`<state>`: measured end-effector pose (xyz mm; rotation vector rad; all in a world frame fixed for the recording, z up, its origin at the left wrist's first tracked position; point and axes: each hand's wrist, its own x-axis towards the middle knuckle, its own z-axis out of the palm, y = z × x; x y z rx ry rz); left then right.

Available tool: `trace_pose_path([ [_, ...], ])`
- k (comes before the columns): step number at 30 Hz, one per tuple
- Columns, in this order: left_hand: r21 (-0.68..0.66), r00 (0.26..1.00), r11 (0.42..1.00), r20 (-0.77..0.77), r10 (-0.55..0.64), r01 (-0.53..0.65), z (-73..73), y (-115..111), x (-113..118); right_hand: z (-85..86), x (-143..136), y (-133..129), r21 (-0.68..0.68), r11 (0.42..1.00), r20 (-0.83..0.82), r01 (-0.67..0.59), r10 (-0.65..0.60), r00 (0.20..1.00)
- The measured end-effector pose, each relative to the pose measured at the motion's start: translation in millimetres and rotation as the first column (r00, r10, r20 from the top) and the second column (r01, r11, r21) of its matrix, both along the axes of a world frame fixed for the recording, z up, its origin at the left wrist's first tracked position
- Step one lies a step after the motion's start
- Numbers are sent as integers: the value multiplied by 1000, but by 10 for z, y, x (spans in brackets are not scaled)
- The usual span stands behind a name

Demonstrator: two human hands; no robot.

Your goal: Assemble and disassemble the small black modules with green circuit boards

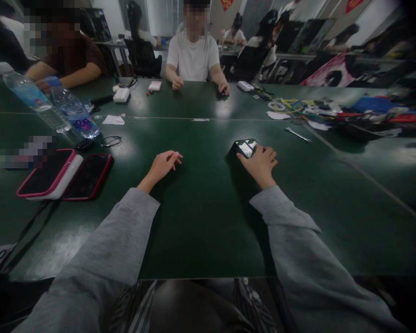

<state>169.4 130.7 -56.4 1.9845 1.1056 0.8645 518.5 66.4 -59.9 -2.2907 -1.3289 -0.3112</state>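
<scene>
My left hand (163,167) rests on the green table (201,222) with its fingers loosely curled and apart, and nothing shows in it. On the right, my right hand (260,163) is at a small dark box-like object (244,146) with a shiny, reflective top. The thumb lies along its near side and the fingers reach over its right part. Part of the object is hidden beneath the fingers. Both forearms, in grey sleeves, come in from the near edge.
Phones (92,175) and two water bottles (76,111) are at the left. A wrench (298,134) lies at the right, before a heap of cables (360,113). A person in a white shirt (193,55) sits opposite; another person (76,60) sits at the far left.
</scene>
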Motion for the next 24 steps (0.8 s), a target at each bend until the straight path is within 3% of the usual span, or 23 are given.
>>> trace_pose_path([
  [8,4,1000,1000,-18,-7,7,-22,14,-6,78,-208,-132,-34,968,239,-249,250,938],
  [24,-17,999,1000,-46,0,0,24,-30,-3,42,-318,-75,-39,887,170,-461,460,871],
])
